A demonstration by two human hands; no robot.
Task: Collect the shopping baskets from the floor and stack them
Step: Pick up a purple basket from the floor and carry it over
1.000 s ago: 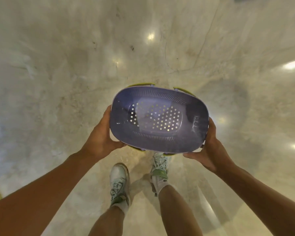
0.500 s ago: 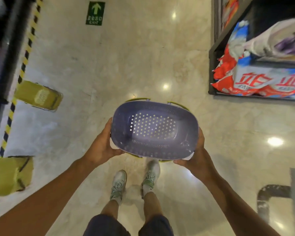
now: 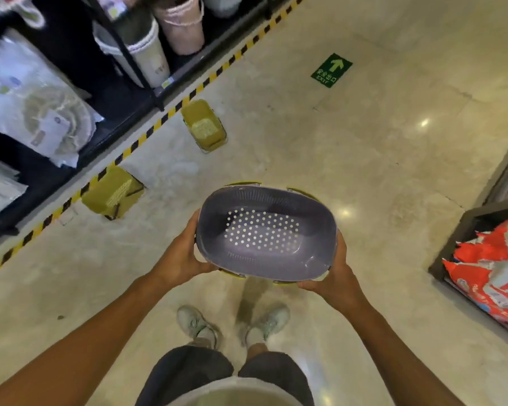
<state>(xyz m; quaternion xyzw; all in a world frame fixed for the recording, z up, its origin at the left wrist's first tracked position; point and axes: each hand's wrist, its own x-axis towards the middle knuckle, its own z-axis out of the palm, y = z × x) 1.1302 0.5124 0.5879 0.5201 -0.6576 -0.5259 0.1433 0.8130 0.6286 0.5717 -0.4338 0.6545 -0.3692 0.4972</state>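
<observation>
Carrying purple basket [image 3: 266, 234] at waist height, left hand [image 3: 181, 256] and right hand [image 3: 336, 276] clamped on its rim | swung view since a second ago, revealing two yellow baskets [image 3: 204, 126] [image 3: 112, 191] on floor [image 3: 320, 142] beside shelf [image 3: 71, 83] | judged next pickups.

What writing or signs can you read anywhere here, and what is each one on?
"EXIT", under an up arrow and Chinese characters: green floor sign.
White print on the red packets: too blurred to read.
Labels on the shelf goods and the buckets: too small to read.
</observation>
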